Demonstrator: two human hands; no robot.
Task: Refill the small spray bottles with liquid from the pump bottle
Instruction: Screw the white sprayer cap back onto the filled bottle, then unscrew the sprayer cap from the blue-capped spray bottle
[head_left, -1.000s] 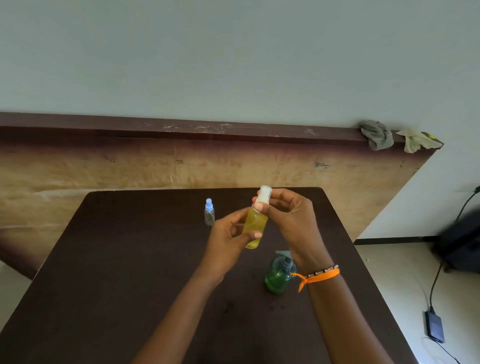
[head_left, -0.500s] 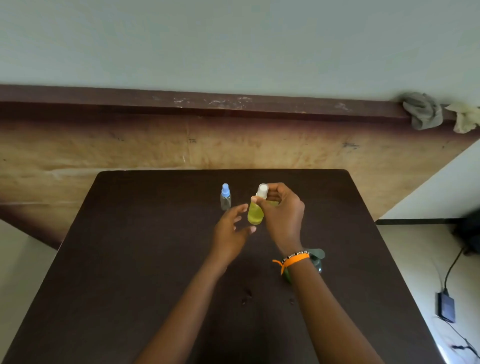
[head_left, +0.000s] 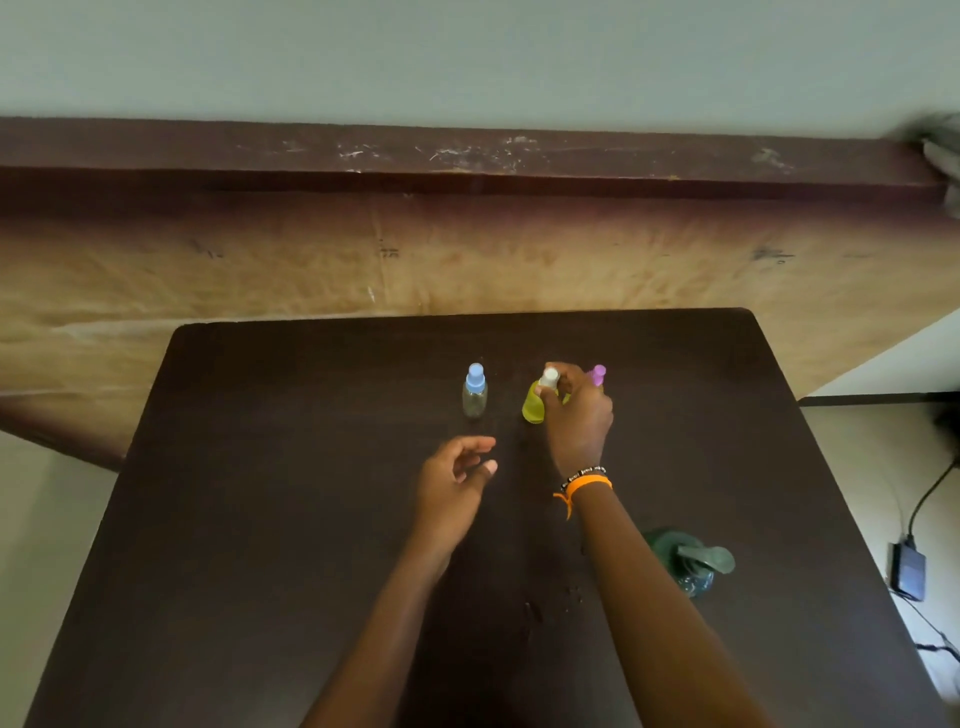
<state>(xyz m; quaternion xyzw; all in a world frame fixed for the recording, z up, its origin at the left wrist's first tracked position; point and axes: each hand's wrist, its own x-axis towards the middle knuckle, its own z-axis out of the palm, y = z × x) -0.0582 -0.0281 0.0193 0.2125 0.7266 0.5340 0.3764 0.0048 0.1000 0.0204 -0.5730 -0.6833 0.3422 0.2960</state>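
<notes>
A small yellow spray bottle (head_left: 532, 405) with a white cap stands on the dark table (head_left: 270, 519), and my right hand (head_left: 576, 415) grips it around the cap and neck. Just behind that hand a purple cap (head_left: 597, 374) of another small bottle pokes out; its body is hidden. A clear spray bottle with a blue cap (head_left: 475, 392) stands upright to the left, untouched. My left hand (head_left: 457, 483) hovers over the table nearer me, fingers loosely curled and holding nothing. The green pump bottle (head_left: 685, 564) stands at the right, beside my right forearm.
A wooden panel with a dark ledge (head_left: 467, 161) rises behind the table's far edge. A cable and a dark adapter (head_left: 908, 569) lie on the floor past the right edge. Small wet spots (head_left: 571, 592) mark the table near the pump bottle.
The yellow bottle went from being held in the air by both hands down onto the table. My left hand let go and drew back toward me. The view shifted, revealing the purple cap.
</notes>
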